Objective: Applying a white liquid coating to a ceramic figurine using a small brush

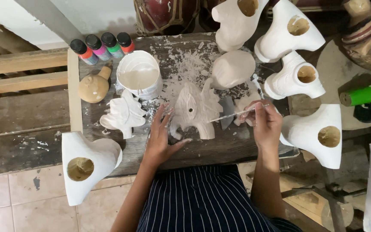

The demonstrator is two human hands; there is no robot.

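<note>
A white-coated carved figure [196,109] lies on the paint-spattered wooden board [108,148] in front of me. My left hand [162,137] rests flat beside it, fingers spread, touching its lower left edge. My right hand [265,122] grips a thin brush [237,114] whose tip reaches the figure's right side. A white tub of white paint [139,77] stands behind the figure to the left.
Several white-primed carvings with round holes surround the board: one at the front left [86,165], others at the right [316,135] and back [288,32]. A leaf-shaped white piece [123,114], a bare wooden figurine [94,86], small paint bottles [101,47] and a green roll [366,94] lie nearby.
</note>
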